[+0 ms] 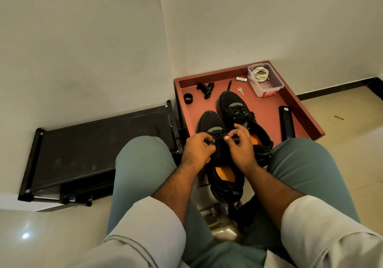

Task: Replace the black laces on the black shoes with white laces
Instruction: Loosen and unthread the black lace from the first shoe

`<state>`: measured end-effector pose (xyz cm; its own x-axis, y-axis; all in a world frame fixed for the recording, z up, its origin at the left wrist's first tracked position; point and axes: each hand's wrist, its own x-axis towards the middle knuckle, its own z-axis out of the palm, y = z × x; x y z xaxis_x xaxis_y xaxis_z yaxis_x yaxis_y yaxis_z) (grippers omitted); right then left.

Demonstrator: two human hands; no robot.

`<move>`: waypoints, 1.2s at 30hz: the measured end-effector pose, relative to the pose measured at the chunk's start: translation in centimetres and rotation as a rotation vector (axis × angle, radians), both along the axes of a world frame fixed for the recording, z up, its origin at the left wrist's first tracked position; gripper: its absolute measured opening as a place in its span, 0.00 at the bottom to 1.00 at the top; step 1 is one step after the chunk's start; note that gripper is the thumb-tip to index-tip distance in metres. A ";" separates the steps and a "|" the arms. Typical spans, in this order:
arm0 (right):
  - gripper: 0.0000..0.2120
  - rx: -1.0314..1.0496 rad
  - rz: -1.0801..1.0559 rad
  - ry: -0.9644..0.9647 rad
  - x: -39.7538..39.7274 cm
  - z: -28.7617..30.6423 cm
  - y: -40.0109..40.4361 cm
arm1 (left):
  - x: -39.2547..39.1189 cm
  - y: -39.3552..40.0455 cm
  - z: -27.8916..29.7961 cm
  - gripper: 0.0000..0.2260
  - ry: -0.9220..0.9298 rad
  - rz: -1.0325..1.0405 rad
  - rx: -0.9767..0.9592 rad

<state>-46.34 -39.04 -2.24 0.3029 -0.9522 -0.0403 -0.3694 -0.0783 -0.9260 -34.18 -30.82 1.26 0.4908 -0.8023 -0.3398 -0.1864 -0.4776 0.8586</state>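
Both hands worked the near black shoe (222, 164) on the red tray (298, 110): left hand (196, 149) fingers curled onto the black lace (216, 135), right hand (240, 143) apparently pinching its other run (too dark to confirm). Best to slacken each crossing before drawing it out. White laces (261, 73) sat boxed well beyond the fingertips.

Bare tray floor (267, 110) — beside remote (287, 122)

Your left hand (198, 149) and right hand (240, 145) meet close together between your knees, forearms bare and angled inward, sleeves rolled up. Both hands' fingers are curled, pinching a lace (215, 138).
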 end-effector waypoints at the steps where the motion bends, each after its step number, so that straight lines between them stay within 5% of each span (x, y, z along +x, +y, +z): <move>1: 0.03 0.025 -0.067 -0.039 0.1 0.1 0.0 | 0.1 0.0 -0.1 0.11 -0.004 0.005 -0.003; 6: 0.15 -0.088 0.090 0.043 -0.3 0.9 0.2 | 0.5 -0.1 -0.2 0.12 0.083 0.045 0.002; 10: 0.15 -0.455 0.270 0.517 -0.2 1.4 0.7 | 0.5 0.0 -0.2 0.12 0.105 0.048 -0.012; 14: 0.08 -0.509 0.450 0.818 0.2 1.5 0.9 | 0.2 0.1 -0.3 0.11 0.096 0.052 -0.030; 17: 0.07 -0.403 0.325 0.577 0.0 1.5 0.2 | 0.3 0.2 -0.4 0.11 0.095 0.055 -0.029; 20: 0.07 -0.163 -0.095 0.240 -0.9 2.9 -0.9 | 0.5 0.2 -0.6 0.12 0.112 0.066 -0.021; 22: 0.10 -0.160 -0.226 0.203 -1.5 3.8 -1.2 | 0.5 0.2 -0.5 0.12 0.118 0.070 -0.023; 27: 0.19 -0.525 0.243 0.676 -0.3 3.4 0.8 | 0.2 0.2 -0.2 0.10 0.115 0.062 -0.032; 30: 0.14 -0.492 0.427 0.930 0.6 2.1 1.3 | 0.2 0.3 -0.1 0.10 0.116 0.054 -0.045; 33: 0.09 -0.522 0.369 0.748 0.2 1.8 0.6 | 0.2 0.4 -0.1 0.10 0.112 0.051 -0.041; 36: 0.03 -0.392 0.069 0.337 -0.7 3.0 -1.0 | 0.4 0.4 -0.2 0.11 0.119 0.054 -0.031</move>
